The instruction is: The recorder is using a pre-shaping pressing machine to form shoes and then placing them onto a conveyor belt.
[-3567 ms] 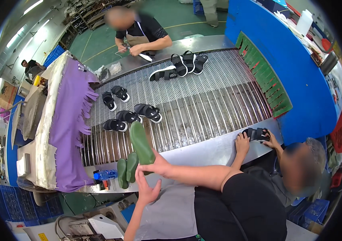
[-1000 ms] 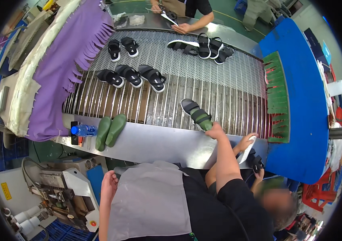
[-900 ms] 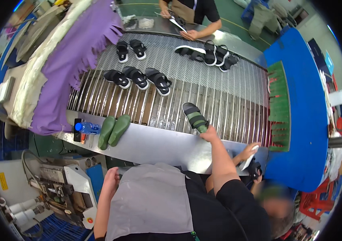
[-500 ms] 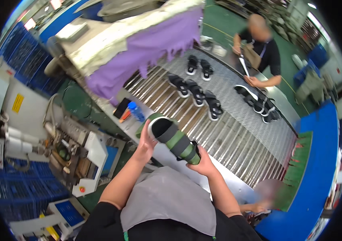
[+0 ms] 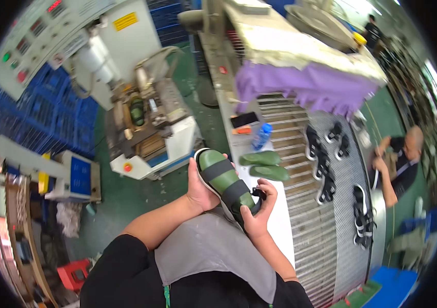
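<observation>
Nearest the camera, the person's grey apron (image 5: 213, 251) covers the lap, with both forearms rising from it. The left hand (image 5: 200, 187) wraps around the side of a green sandal (image 5: 223, 182) with black straps, fingers clenched on its sole edge. The right hand (image 5: 259, 210) grips the same sandal at its lower end, thumb over the buckle strap. The sandal is held tilted in the air, above the apron and just beside the edge of the desk (image 5: 280, 226), a pale metal ledge along a roller conveyor (image 5: 326, 241).

Further on, two loose green insoles (image 5: 264, 164) lie side by side on the desk, with a blue bottle (image 5: 261, 136) and a dark phone (image 5: 244, 119) beyond them. Several black sandals (image 5: 321, 164) rest on the conveyor rollers. To the left stands a white press machine (image 5: 146, 128) on the green floor. Farther off, purple fringed cloth (image 5: 305, 90) hangs over the conveyor, and a co-worker (image 5: 400, 164) sits at the far side, hands on a long tool.
</observation>
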`<state>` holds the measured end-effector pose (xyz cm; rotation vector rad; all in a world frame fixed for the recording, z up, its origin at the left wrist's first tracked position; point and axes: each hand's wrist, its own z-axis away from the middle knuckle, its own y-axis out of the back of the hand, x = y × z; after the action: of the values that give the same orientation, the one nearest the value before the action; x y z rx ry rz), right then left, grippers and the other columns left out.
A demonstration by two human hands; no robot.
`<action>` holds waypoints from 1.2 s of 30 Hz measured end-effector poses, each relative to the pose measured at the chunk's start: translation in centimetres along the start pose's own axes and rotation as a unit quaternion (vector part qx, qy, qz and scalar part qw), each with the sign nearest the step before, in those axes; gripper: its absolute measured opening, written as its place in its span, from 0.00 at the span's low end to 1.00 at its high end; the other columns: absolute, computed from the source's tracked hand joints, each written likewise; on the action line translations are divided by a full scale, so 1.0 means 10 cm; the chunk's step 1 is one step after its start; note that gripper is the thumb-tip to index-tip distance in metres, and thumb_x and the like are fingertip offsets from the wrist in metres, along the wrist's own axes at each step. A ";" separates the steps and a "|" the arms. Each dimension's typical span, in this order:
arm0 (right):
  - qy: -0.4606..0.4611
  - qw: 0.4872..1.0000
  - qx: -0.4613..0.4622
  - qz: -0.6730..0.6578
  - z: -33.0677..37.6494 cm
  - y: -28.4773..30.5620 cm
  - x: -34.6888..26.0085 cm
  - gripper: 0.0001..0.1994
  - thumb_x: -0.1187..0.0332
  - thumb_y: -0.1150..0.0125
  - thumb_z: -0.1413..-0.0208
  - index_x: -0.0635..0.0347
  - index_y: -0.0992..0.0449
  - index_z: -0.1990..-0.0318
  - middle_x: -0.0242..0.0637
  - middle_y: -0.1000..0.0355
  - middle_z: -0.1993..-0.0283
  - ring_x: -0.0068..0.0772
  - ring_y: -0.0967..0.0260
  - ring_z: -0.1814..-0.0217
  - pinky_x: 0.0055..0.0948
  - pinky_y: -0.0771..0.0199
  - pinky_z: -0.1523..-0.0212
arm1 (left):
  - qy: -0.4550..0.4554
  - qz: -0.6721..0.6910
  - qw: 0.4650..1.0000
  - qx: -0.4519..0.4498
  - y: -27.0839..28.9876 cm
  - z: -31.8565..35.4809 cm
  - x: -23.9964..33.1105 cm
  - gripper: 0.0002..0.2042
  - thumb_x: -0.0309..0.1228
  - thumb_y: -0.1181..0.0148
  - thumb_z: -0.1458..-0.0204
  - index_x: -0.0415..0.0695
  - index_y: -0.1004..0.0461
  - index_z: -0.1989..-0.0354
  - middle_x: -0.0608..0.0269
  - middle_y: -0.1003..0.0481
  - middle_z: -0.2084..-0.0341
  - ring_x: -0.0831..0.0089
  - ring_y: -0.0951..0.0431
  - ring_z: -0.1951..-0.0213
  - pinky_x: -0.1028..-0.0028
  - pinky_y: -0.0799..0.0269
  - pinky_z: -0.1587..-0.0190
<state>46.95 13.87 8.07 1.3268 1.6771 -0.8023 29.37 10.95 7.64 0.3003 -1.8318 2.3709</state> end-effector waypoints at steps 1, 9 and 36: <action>-0.014 0.999 -0.052 0.001 0.02 -0.06 0.00 0.26 0.68 0.30 0.59 0.63 0.31 0.50 0.46 0.30 0.50 0.49 0.31 0.47 0.40 0.30 0.44 | -0.008 0.014 1.000 0.010 0.06 0.08 0.11 0.46 0.78 0.50 0.58 0.53 0.32 0.39 0.59 0.24 0.50 0.56 0.24 0.47 0.51 0.31 0.43; -0.075 0.950 -0.297 0.069 0.14 -0.62 0.08 0.41 0.71 0.30 0.60 0.64 0.39 0.34 0.49 0.32 0.44 0.51 0.33 0.40 0.42 0.32 0.39 | -0.058 0.136 0.987 0.071 0.63 0.57 0.92 0.42 0.76 0.50 0.56 0.53 0.28 0.43 0.59 0.23 0.52 0.57 0.24 0.48 0.51 0.31 0.43; -0.401 0.853 0.210 -0.260 1.44 -2.56 -0.26 0.39 0.68 0.36 0.52 0.60 0.42 0.30 0.46 0.32 0.35 0.46 0.28 0.41 0.43 0.28 0.40 | -0.071 -0.696 0.590 0.404 2.81 -1.39 5.44 0.39 0.37 0.39 0.45 0.35 0.51 0.29 0.39 0.43 0.34 0.48 0.34 0.37 0.56 0.32 0.40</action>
<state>25.42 -5.84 3.62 0.5900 1.1817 -1.8304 -30.80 16.25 -9.35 1.3607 0.0586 1.5863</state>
